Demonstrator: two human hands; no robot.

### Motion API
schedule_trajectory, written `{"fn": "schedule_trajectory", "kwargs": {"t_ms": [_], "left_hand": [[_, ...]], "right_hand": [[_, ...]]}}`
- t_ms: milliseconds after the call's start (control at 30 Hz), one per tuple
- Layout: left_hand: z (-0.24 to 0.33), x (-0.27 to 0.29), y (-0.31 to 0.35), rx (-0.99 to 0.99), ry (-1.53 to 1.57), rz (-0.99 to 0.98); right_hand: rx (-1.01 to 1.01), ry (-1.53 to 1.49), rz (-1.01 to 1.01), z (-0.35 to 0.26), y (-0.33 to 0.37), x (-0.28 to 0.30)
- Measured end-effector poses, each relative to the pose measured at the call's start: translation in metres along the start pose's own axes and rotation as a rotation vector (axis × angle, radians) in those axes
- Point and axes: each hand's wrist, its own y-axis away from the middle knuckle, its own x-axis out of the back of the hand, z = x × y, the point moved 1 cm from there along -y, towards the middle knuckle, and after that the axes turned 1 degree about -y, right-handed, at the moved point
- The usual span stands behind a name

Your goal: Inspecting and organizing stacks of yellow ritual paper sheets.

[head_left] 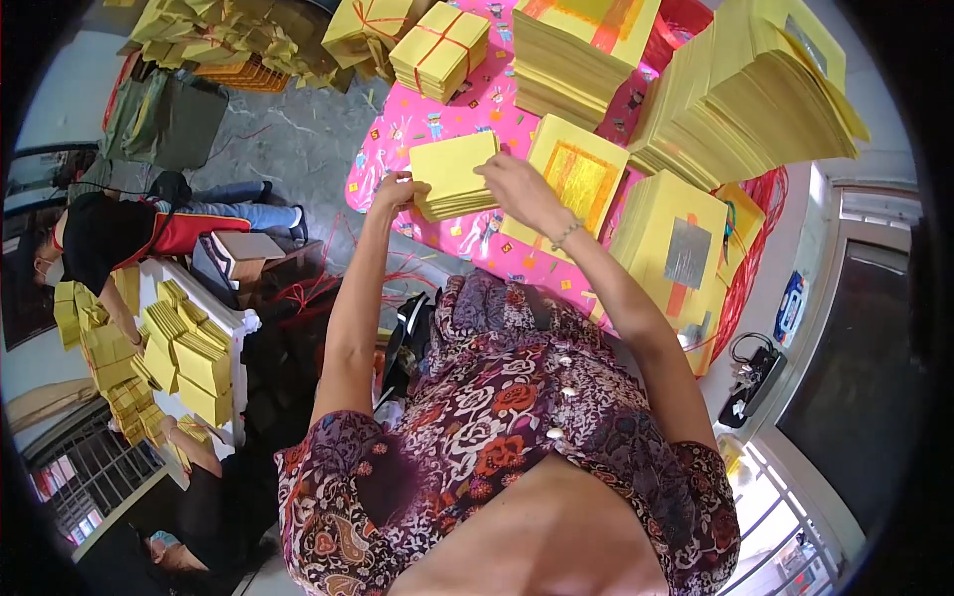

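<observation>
Yellow paper filled the view, and both hands worked one small stack of yellow sheets (pixel 454 177) held just above the pink patterned cloth (pixel 397 129) that covered the surface. The left hand (pixel 397 189) closed its grip on the stack's edge at nine o'clock, something thin and pale pinched between its fingers; what that was could not be told. The right hand (pixel 519 184), a bracelet on its wrist, clamped the stack's corner at three o'clock, fingers curled over the top sheet.

By the look of it, the step in hand was squaring or gathering this stack. Tied bundles (pixel 439 50) with red string lay at twelve o'clock, and loose red string (pixel 318 288) trailed below the surface at seven o'clock. Any further handling would call for a steady hold on both edges so the sheets did not fan out.

Taller piles (pixel 755 99) rose at two o'clock, and a sheet with an orange square (pixel 579 179) lay just beside the right hand. Another person (pixel 109 238) sat at nine o'clock beside a white side surface (pixel 238 323) stacked with folded yellow paper.
</observation>
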Motion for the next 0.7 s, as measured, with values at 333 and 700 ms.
{"fn": "schedule_trajectory", "kwargs": {"t_ms": [333, 700], "left_hand": [[0.022, 0.003, 0.021, -0.208, -0.141, 0.142], [0.033, 0.001, 0.032, -0.250, -0.177, 0.240]], "right_hand": [[-0.159, 0.057, 0.064, -0.002, 0.090, 0.066], [-0.336, -0.009, 0.150, -0.034, 0.147, 0.086]]}}
